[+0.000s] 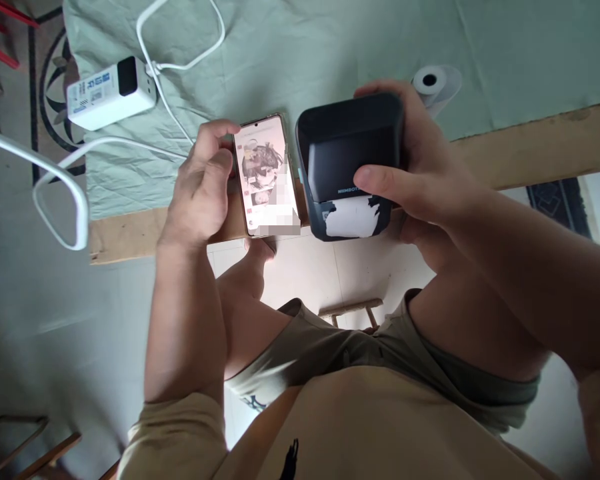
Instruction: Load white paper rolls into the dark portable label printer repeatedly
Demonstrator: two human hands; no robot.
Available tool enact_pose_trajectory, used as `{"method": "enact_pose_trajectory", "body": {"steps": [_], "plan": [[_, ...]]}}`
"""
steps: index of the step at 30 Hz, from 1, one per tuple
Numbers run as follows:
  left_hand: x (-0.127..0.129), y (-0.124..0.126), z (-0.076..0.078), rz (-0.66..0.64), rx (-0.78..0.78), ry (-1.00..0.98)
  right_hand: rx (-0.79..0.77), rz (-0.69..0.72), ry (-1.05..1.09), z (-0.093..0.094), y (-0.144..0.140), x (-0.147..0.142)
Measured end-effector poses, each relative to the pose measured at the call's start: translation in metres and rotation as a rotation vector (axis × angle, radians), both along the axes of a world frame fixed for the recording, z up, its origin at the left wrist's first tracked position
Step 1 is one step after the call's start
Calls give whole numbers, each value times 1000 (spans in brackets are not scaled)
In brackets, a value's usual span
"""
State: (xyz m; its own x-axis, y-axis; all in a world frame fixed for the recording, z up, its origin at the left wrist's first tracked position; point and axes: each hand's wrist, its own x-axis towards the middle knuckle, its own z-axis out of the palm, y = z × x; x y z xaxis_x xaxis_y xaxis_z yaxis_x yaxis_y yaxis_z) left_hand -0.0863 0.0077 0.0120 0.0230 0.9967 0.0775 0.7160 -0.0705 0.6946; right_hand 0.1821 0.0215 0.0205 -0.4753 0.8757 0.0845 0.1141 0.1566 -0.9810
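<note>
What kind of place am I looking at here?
Probably a home room: a wooden table under a pale green cloth, a patterned rug, a white power strip with cables.

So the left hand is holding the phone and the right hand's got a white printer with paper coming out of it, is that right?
Not quite. In the head view the printer in the right hand is black, not white; only the paper coming out of it is white with a dark print. The left hand does hold the phone.
</note>
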Motion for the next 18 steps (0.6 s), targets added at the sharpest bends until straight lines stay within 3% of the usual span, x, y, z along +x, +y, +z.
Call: {"method": "enact_pose_trajectory", "body": {"steps": [5,12,18], "plan": [[-2,3,-4,18,2,-115,50,-4,-19,-2,2,0],[-1,3,-1,-29,-9,-133,68,-6,12,-3,4,-1],[0,9,-8,-9,28,-184,154,43,24,-1,6,-2]]}}
